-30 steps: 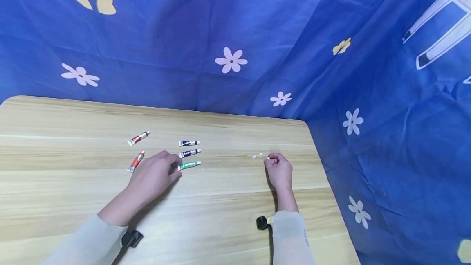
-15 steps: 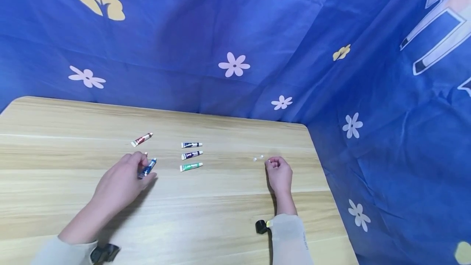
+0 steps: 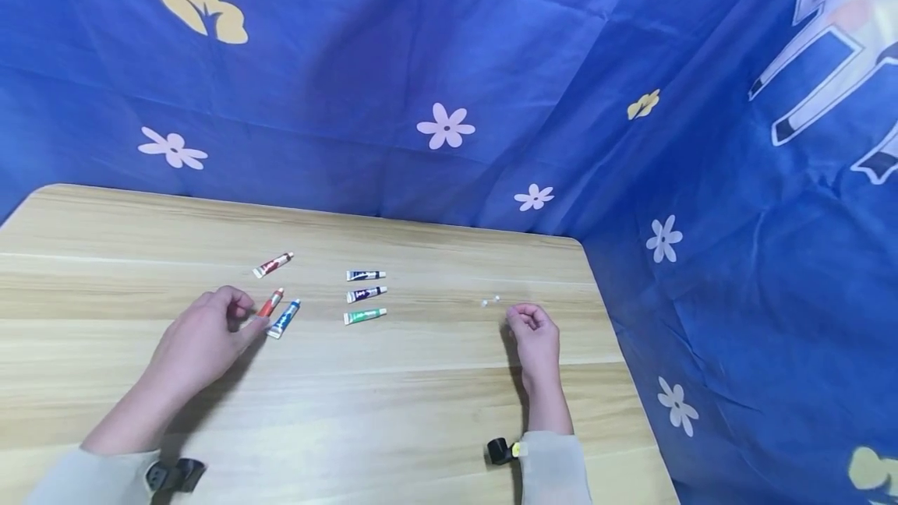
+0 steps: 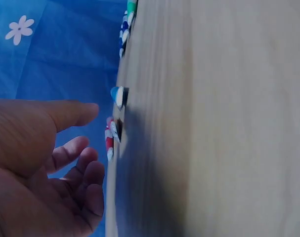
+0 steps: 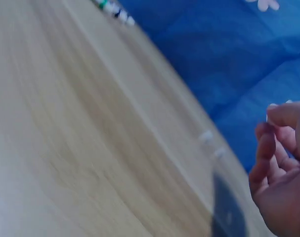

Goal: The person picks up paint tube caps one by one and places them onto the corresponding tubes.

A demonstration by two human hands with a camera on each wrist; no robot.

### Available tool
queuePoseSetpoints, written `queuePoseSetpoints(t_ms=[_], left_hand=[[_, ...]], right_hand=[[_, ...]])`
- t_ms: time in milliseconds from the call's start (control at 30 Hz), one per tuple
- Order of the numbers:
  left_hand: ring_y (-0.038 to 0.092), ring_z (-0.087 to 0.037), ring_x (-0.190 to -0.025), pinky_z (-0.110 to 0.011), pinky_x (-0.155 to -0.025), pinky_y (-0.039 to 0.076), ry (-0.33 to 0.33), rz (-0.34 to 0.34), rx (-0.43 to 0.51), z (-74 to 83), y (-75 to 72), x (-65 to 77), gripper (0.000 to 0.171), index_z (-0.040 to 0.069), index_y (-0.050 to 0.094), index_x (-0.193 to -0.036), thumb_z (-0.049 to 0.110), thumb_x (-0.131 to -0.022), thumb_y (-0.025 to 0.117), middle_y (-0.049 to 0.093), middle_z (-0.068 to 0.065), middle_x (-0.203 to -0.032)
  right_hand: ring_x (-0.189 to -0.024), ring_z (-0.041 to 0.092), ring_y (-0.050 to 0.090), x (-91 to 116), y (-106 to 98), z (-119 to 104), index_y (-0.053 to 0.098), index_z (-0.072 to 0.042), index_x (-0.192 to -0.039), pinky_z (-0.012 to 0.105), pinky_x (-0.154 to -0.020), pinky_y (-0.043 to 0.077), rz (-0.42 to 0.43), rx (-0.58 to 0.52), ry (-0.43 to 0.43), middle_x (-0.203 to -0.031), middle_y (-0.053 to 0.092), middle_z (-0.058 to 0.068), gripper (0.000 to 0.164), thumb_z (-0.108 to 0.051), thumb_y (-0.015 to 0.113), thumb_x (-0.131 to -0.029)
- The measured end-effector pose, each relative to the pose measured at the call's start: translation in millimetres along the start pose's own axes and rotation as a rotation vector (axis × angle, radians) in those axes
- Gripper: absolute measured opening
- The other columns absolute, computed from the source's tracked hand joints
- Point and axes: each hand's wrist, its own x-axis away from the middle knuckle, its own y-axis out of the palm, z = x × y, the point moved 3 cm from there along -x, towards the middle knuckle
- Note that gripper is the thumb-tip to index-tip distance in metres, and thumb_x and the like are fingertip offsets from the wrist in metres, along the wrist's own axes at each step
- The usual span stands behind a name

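Note:
My left hand is just left of an orange-red paint tube and a blue paint tube. In the left wrist view its thumb is straight, the other fingers are loosely bent, and nothing is held. My right hand has thumb and fingertips together at the table's right part. A small white piece shows between those tips in the right wrist view, its kind too small to tell. Two small white bits lie just left of that hand.
A dark red tube lies behind the orange-red one. To the right, a dark blue tube, a purple tube and a green tube form a column. Blue flowered cloth hangs behind and right of the wooden table.
My left hand moved left from the column with the blue tube, laid it beside the orange-red one and let go. My right hand stayed nearly in place, its fingertips slightly nearer me.

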Motion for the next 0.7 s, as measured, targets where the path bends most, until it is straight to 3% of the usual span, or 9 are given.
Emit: queuePoseSetpoints(t_ms=[100,200,567,700], left_hand=[[0.064,-0.029,-0.087,-0.041,-0.07,0.046,-0.019,-0.019,-0.003,-3.5,0.4,-1.4,0.035,0.0,0.066,-0.112,0.03,-0.097,0.08,0.068,-0.017,-0.099],[0.06,-0.026,-0.083,-0.035,-0.068,0.043,-0.031,-0.038,-0.01,-5.1,1.5,-2.3,0.035,0.0,0.066,-0.11,0.031,-0.098,0.078,0.067,-0.014,-0.095],[0.052,-0.023,-0.075,-0.034,-0.063,0.038,-0.029,-0.058,-0.037,-3.3,2.7,-4.0,0.036,-0.002,0.069,-0.108,0.029,-0.094,0.081,0.06,-0.01,-0.084],[0.051,-0.023,-0.076,-0.033,-0.063,0.036,-0.026,-0.055,-0.032,-4.2,3.9,-3.7,0.027,0.002,0.07,-0.105,0.026,-0.094,0.079,0.059,-0.009,-0.084]], right_hand=[[-0.079,0.01,0.064,12.8,2.3,-6.9,0.072,-0.004,-0.107,0.021,-0.074,0.056,-0.084,-0.113,0.002,-0.085,0.071,-0.007,0.009,-0.006,0.075,-0.099],[-0.08,0.009,0.066,27.0,3.8,-14.1,0.072,-0.003,-0.106,0.023,-0.076,0.058,-0.159,-0.158,-0.023,-0.086,0.071,-0.006,0.012,0.002,0.075,-0.096],[-0.086,0.012,0.072,65.1,3.8,-28.3,0.07,0.005,-0.109,0.02,-0.077,0.061,-0.313,-0.13,-0.094,-0.092,0.077,-0.004,0.018,0.005,0.076,-0.093],[-0.081,0.008,0.069,72.2,5.3,-27.5,0.067,0.012,-0.112,0.02,-0.076,0.061,-0.347,-0.105,-0.1,-0.091,0.076,-0.004,0.024,0.002,0.077,-0.093]])
